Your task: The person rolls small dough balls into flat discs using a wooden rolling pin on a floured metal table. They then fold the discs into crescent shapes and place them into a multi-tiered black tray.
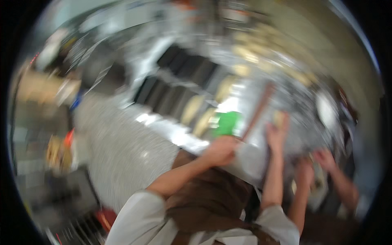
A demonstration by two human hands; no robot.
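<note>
Motion blurs the whole view. My left hand (222, 150) is curled at the near end of a thin brown rod, likely a wooden rolling pin (258, 111). A flat green piece (227, 122), perhaps a plastic scraper, shows directly above that hand; which of the two the hand grips, I cannot tell. My right hand (276, 134) reaches over the grey worktop (257, 156) to the right of the rod, a small pale piece of dough (279, 118) between thumb and fingers. Left of the green piece, long pale dough pieces (192, 108) lie in a dark channelled tray (165, 95).
Another person's hands (314, 167) work close on my right, over a pale container or board (318, 183). Many pale dough pieces (260, 46) cover the far side. A white round thing (327, 108) stands at right. Grey floor (122, 147) stretches out at left.
</note>
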